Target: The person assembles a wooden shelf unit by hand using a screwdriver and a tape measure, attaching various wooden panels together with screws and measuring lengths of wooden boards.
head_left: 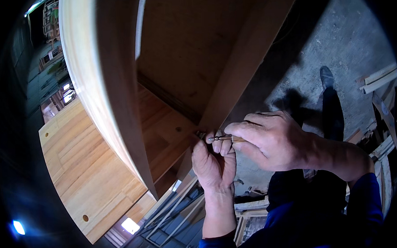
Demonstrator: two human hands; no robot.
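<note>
My right hand (272,140) is closed around a thin tool (237,139) with a wood-coloured handle and a narrow metal shaft; its exact kind is unclear. The shaft points left, across the fingers of my left hand (213,161). That hand is palm up with fingers curled, its thumb and fingertips at a corner of the wooden furniture piece. Something small and metallic (200,134) shows at the fingertips, too small to name. Above rises a wooden rail (244,55), and beside it a wooden panel (163,121) with a round hole.
A broad pale wooden panel (94,168) with round holes juts out at the left, below a curved wooden edge (82,53). On the concrete floor (358,33) are a dark shoe (326,77) and wooden strips (380,77) at the right. Metal framing (172,222) stands lower left of my arms.
</note>
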